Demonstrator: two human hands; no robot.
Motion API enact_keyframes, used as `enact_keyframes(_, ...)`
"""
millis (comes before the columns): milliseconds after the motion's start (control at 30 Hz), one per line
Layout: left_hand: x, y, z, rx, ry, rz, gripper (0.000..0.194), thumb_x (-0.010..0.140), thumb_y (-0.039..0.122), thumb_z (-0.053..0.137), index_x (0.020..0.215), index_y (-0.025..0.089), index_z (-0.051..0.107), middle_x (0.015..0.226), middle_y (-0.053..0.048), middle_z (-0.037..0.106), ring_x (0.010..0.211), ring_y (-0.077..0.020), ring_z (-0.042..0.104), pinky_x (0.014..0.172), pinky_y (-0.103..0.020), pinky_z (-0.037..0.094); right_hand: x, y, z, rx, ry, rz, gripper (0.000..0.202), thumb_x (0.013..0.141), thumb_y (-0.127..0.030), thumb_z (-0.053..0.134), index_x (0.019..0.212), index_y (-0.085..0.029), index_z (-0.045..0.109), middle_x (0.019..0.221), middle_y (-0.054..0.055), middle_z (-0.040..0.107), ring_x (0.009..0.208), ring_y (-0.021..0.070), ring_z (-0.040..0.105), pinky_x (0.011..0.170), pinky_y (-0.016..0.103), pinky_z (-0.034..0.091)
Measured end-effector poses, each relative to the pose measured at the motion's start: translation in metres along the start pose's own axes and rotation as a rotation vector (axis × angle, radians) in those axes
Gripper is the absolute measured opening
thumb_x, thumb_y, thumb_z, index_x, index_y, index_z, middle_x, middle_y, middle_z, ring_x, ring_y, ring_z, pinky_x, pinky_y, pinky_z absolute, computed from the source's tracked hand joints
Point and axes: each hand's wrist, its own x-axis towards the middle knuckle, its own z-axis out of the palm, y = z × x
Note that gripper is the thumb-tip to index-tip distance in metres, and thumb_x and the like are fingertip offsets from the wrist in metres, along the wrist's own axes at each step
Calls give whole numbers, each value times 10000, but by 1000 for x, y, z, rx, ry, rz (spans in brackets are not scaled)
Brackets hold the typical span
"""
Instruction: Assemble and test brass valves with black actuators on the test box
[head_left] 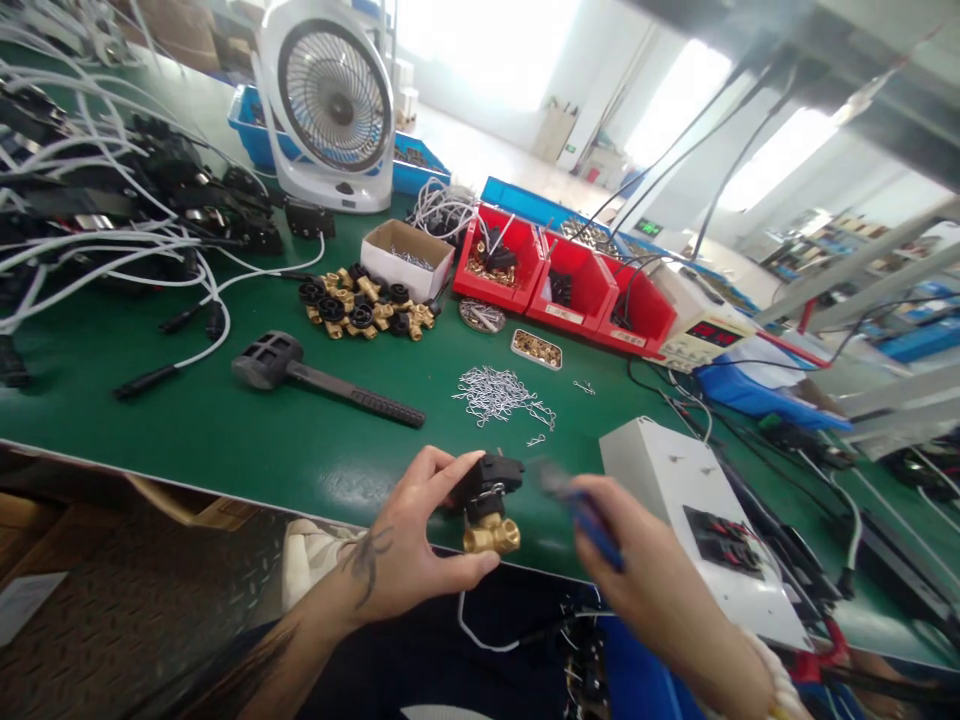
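Observation:
My left hand (405, 560) is closed around a motorised valve (491, 536), which has a black housing on top and a brass body below. It is held at the bench's front edge, and a bent metal wire clip shows around its neck. Just to the right, my right hand (652, 565) grips blue-handled pliers (594, 528). Their metal jaws are smeared by motion and stand apart from the valve. Beyond the hands lies a heap of silver R-shaped spring clips (491, 395), with one loose clip (535, 440) nearer the valve.
A black mallet (330, 380) lies to the left, before several brass fittings (367, 302). Behind stand a white carton (405, 262), red bins (574, 300) and a fan (337, 100). A grey box (697, 530) borders the right hand; cabled black units (172, 190) fill the far left.

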Motion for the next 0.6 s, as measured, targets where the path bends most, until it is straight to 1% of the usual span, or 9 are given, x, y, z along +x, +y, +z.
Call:
enact_keyframes(67, 0, -1, 0, -15, -4, 2, 737, 742, 260, 749, 1403, 325, 430, 1146, -12, 463, 1045, -197, 530, 936, -371, 514, 0, 1, 0, -101, -229, -52, 184, 798, -142, 575, 953, -234, 614, 754, 0, 627, 609, 159, 604, 543, 274, 479)
enact_keyframes(100, 0, -2, 0, -25, -5, 6, 735, 743, 259, 747, 1403, 328, 431, 1143, -11, 463, 1041, -195, 531, 929, -367, 517, 0, 1, -1, -112, -193, -42, 174, 816, -157, 573, 968, -233, 614, 773, 6, 636, 630, 162, 611, 559, 277, 486)
enact_keyframes(200, 1, -3, 1, -40, 1, 29, 735, 744, 245, 740, 1403, 338, 430, 1150, -9, 463, 1027, -187, 531, 927, -362, 516, 1, 1, -5, -6, 286, 46, 133, 868, -215, 580, 997, -243, 570, 834, 10, 614, 706, 163, 615, 645, 290, 507)
enact_keyframes(233, 1, -3, 1, -39, 3, 33, 740, 742, 241, 739, 1406, 341, 428, 1155, -9, 462, 1024, -186, 531, 927, -362, 515, 1, 1, -5, 23, 397, 59, 129, 868, -213, 581, 990, -245, 554, 824, 5, 594, 701, 161, 606, 646, 289, 504)
enact_keyframes(267, 1, -3, 1, -37, 3, 34, 744, 738, 238, 740, 1406, 340, 428, 1157, -10, 463, 1022, -186, 532, 926, -364, 515, 2, 1, -4, 26, 395, 51, 126, 860, -198, 579, 974, -244, 547, 798, -3, 577, 673, 157, 593, 623, 284, 497)
enact_keyframes(400, 1, -1, 1, -36, 5, 9, 735, 720, 229, 744, 1389, 328, 457, 1138, -14, 473, 1020, -195, 540, 912, -369, 525, 5, -1, -1, -138, -175, -81, 140, 825, -146, 533, 925, -221, 597, 713, 1, 593, 583, 154, 566, 529, 273, 455)
enact_keyframes(433, 0, 0, 1, -42, 9, 8, 731, 714, 226, 745, 1383, 325, 467, 1138, -15, 476, 1020, -197, 542, 911, -371, 527, 6, -1, -2, -154, -193, -68, 133, 840, -161, 531, 933, -220, 607, 727, 9, 607, 597, 157, 573, 541, 278, 460)
enact_keyframes(567, 0, 1, 2, -57, 28, 16, 733, 702, 220, 746, 1380, 307, 482, 1145, -24, 479, 968, -190, 555, 892, -373, 543, 6, -1, -5, -29, 381, 114, 103, 877, -246, 591, 976, -243, 563, 798, 2, 579, 665, 159, 577, 619, 289, 478)
enact_keyframes(600, 1, 0, 2, -49, 28, 19, 733, 701, 224, 746, 1380, 302, 483, 1141, -25, 480, 950, -187, 557, 883, -374, 548, 6, 0, -4, -6, 416, 112, 95, 878, -243, 589, 964, -244, 550, 787, -3, 564, 651, 157, 568, 610, 288, 476)
